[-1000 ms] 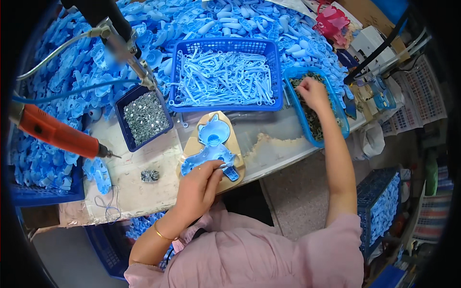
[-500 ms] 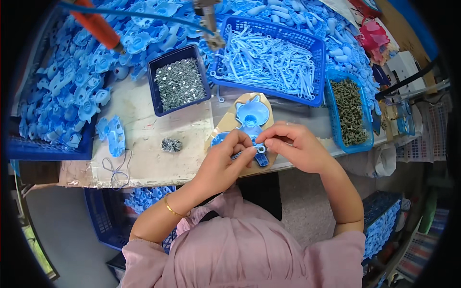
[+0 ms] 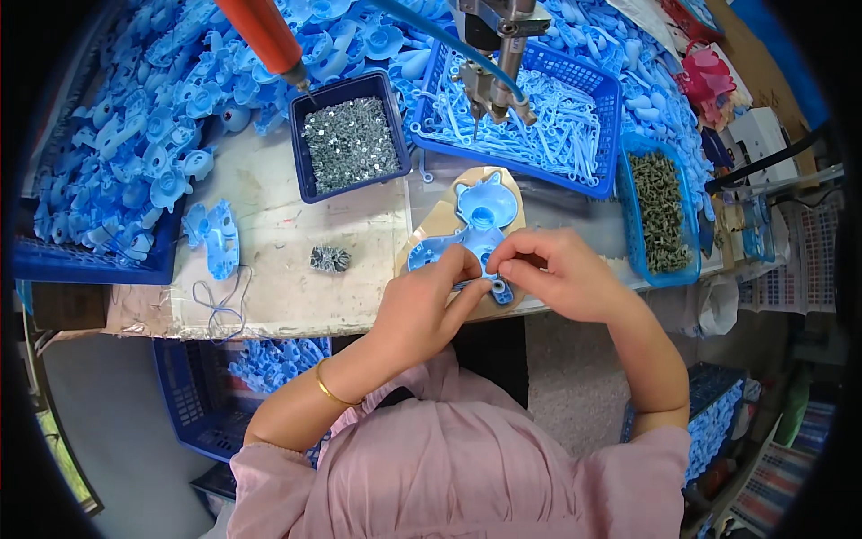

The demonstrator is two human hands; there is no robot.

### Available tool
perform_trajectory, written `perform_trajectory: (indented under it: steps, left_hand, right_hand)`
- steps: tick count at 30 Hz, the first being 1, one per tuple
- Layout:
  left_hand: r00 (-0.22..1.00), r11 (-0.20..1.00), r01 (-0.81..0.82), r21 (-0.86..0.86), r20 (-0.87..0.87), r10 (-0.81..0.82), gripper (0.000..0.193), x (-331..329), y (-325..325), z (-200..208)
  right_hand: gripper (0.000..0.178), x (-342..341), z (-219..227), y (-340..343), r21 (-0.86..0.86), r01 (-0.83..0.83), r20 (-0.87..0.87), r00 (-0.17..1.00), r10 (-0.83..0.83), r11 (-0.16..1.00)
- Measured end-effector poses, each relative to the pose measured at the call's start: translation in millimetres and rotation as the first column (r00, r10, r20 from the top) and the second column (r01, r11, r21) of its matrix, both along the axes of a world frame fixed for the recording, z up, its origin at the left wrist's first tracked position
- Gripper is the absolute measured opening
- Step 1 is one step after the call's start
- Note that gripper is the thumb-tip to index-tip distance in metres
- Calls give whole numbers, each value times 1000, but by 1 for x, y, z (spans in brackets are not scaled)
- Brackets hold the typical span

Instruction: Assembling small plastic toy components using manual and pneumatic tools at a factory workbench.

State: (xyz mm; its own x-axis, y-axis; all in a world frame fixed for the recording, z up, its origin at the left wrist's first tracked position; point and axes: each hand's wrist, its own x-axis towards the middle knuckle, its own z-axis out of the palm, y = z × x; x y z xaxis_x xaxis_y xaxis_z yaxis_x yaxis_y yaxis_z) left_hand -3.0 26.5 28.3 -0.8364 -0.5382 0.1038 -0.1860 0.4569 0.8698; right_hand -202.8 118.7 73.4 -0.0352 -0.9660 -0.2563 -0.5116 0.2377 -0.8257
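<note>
A light-blue plastic toy shell (image 3: 486,214), hollow side up with an eared head part, lies on a tan board (image 3: 437,216) at the table's front edge. Over its lower part my left hand (image 3: 429,304) is closed, thumb and forefinger pinched together. Close beside it on the right, my right hand (image 3: 558,272) is also closed in a pinch at the shell. What either set of fingertips holds is too small and too covered to make out. A small ring-shaped piece (image 3: 498,287) shows at the left fingertips, by the shell's lower end.
A metal screwdriver head (image 3: 485,85) and an orange-red tool (image 3: 263,40) hang above the table. Behind stand a tub of small metal parts (image 3: 405,135), a basket of blue links (image 3: 613,112) and a tub of screws (image 3: 696,260). Blue shells (image 3: 108,144) heap at left; a dark bundle (image 3: 329,259) lies nearby.
The view has shifted slightly, and both hanging tools appear lower and farther right. My hands stay pinched at the shell, the fingertips slightly moved.
</note>
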Motion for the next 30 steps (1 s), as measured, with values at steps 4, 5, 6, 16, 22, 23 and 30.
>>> perform_trajectory:
  steps: [4, 5, 6, 16, 22, 23, 30]
  left_hand:
    - [985, 900, 119, 419, 62, -159, 16, 6, -7, 8]
    - [993, 936, 80, 342, 49, -103, 16, 6, -6, 7]
    - [998, 964, 36, 262, 33, -46, 16, 7, -6, 6]
    - [993, 898, -120, -423, -66, 102, 48, 19, -35, -18]
    - [987, 880, -153, -450, -31, 156, 39, 14, -35, -29]
    - [987, 881, -152, -448, -31, 155, 39, 13, -34, -30]
    - [984, 849, -120, -515, 55, 172, 23, 9, -29, -29]
  right_hand:
    - [12, -6, -8, 0, -56, -65, 309, 948, 79, 996]
    - [12, -3, -8, -1, -149, -77, 261, 958, 114, 986]
    - [12, 3, -8, -1, -148, -86, 265, 956, 123, 985]
    - [30, -7, -42, -13, 2, 175, 184, 968, -173, 985]
    - [27, -9, -58, -19, 43, 224, 169, 959, -228, 974]
    - [26, -9, -57, -19, 54, 230, 145, 961, -236, 972]
    - [22, -9, -40, -27, 34, 55, 43, 997, -56, 998]
